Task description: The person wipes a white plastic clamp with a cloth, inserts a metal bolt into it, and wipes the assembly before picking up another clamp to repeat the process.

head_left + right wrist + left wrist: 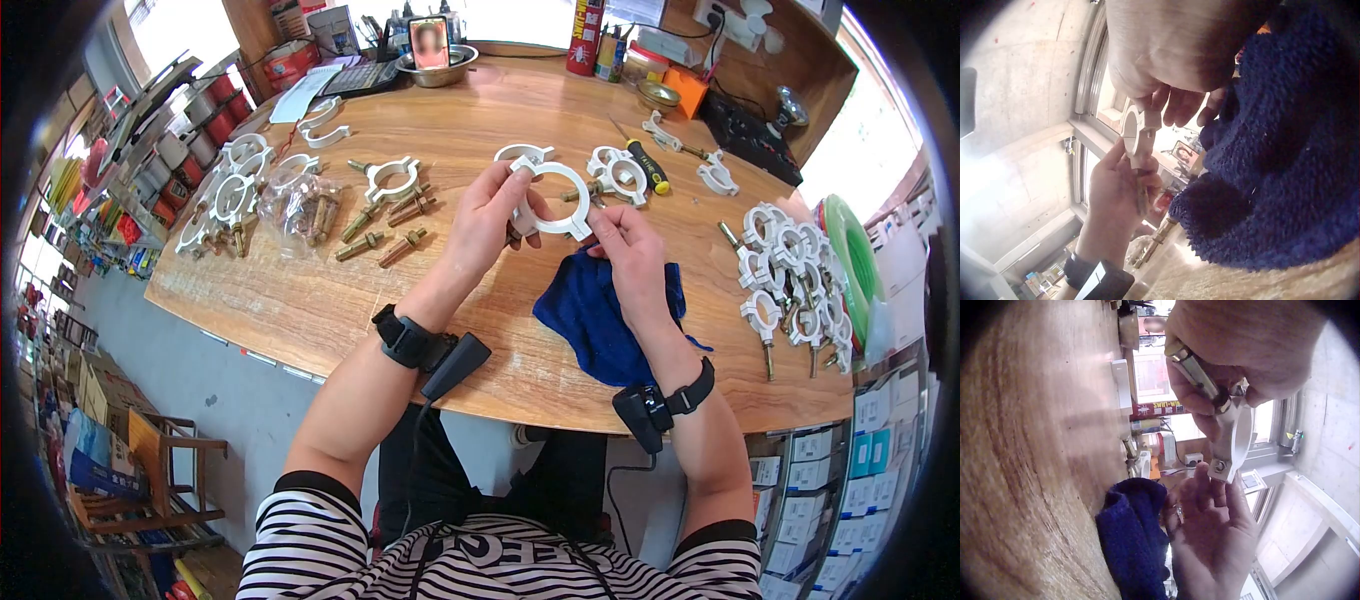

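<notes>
A white ring (584,197) is held above the wooden table (470,345). The left hand (488,215) grips one side, a bolt (1196,374) against its fingers; the right hand (636,258) pinches the opposite end, above a blue cloth (590,325).

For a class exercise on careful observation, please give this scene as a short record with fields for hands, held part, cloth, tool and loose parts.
Left hand: holds the white ring clamp
Right hand: fingertips at a lug of the clamp; grip unclear
Held part: white ring clamp, with an expansion bolt
Cloth: blue, by the right hand; whether held is unclear
Tool: black-and-yellow screwdriver, lying on the table
Loose parts: bolts left of the left hand; clamp heap at the table's right
</notes>
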`<state>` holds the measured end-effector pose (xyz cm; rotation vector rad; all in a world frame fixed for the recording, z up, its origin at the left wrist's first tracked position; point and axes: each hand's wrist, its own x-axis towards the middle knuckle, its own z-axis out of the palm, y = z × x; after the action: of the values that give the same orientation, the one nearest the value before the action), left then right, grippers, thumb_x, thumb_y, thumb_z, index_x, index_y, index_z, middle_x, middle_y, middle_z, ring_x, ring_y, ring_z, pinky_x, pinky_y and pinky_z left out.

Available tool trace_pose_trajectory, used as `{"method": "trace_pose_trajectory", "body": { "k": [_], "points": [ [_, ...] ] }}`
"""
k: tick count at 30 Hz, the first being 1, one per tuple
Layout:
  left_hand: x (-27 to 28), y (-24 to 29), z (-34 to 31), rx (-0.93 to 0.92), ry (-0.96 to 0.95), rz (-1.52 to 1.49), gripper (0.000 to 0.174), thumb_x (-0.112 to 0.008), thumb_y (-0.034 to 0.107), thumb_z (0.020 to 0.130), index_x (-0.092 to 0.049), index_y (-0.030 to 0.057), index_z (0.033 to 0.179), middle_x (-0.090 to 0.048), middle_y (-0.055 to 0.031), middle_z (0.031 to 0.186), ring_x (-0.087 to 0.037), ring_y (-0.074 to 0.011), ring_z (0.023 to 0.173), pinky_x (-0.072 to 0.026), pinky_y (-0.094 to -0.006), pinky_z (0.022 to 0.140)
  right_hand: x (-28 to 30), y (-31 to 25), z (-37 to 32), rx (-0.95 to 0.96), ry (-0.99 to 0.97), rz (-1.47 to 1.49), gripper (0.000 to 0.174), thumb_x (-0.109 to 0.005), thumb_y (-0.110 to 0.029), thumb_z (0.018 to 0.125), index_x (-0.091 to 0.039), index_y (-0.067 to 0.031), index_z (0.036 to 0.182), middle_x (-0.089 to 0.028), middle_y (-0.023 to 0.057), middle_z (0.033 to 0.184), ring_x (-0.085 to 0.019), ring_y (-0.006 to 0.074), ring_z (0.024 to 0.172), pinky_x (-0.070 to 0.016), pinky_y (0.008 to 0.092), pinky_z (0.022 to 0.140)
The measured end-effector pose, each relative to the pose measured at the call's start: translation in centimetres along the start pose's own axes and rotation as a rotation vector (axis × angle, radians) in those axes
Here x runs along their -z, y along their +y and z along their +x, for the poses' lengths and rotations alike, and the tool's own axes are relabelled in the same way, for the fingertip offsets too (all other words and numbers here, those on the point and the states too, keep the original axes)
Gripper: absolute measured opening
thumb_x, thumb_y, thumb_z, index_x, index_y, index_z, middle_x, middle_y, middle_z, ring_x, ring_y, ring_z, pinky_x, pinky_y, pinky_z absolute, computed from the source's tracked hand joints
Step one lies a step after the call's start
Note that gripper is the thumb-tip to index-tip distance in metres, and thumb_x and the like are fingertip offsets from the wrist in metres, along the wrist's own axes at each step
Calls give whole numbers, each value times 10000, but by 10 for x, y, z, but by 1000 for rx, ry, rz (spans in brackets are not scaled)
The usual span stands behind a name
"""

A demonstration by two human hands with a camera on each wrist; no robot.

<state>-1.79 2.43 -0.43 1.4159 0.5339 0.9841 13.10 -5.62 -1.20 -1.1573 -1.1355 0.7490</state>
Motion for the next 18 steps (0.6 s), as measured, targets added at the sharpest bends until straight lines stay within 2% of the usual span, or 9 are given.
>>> {"method": "trace_pose_trajectory", "body": {
  "k": [3, 5, 18],
  "points": [
    [0, -1, 1, -20, 5, 7, 293, -380, 293, 899, -472, 30, 990, -584, -77, 697, -538, -115, 514, -348, -188, 406, -2, -3, -1, -31, 33, -12, 141, -527, -125, 838, -549, 14, 845, -568, 35, 741, -519, 73, 678, -412, 199, 609],
    [-1, 0, 0, -15, 11, 28, 289, -379, 290, 899, -473, 32, 989, -585, -76, 697, -538, -115, 513, -351, -190, 408, -5, -4, -2, 20, 34, 65, 144, -529, -138, 838, -548, 5, 849, -560, 23, 733, -508, 69, 668, -406, 195, 604],
    [0, -1, 1, 1, 13, 8, 290, -388, 298, 896, -478, 36, 984, -583, -73, 694, -536, -114, 507, -348, -189, 409, 0, 1, -1, 5, 4, 3, 144, -530, -149, 837, -551, -7, 848, -575, 26, 758, -510, 63, 676, -394, 187, 598]
  ]
}}
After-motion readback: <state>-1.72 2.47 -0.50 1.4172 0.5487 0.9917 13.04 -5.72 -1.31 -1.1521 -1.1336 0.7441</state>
